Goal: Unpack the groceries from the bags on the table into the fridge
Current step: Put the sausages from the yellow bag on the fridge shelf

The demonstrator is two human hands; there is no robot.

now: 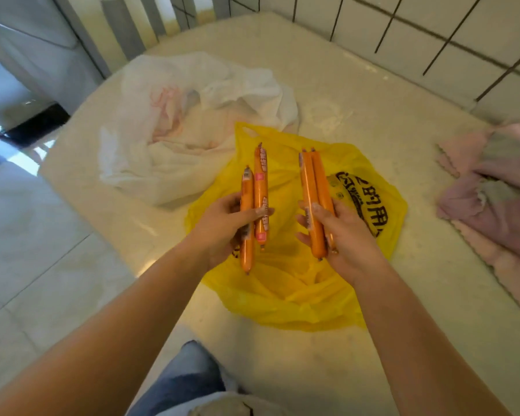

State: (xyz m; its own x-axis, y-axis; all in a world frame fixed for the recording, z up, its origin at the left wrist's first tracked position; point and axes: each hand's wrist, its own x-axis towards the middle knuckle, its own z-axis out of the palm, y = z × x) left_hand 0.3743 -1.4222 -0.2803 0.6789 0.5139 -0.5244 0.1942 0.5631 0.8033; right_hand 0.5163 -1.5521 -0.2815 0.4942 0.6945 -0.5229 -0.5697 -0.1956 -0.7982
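My left hand (222,226) grips two orange sausage sticks (260,181), held upright above a flattened yellow plastic bag (288,289). My right hand (348,235) grips two more orange sausage sticks (311,181) side by side, a little to the right of the first pair. The yellow bag lies on the pale table (357,94) and carries black print on its right side. Behind it lies a crumpled white plastic bag (192,121). What the white bag holds is hidden.
A pink and grey cloth (493,187) lies bunched at the table's right edge. White tiled wall (433,31) runs along the back right. Pale floor tiles (27,235) spread to the left of the table. My knee in blue jeans (186,379) shows at the bottom.
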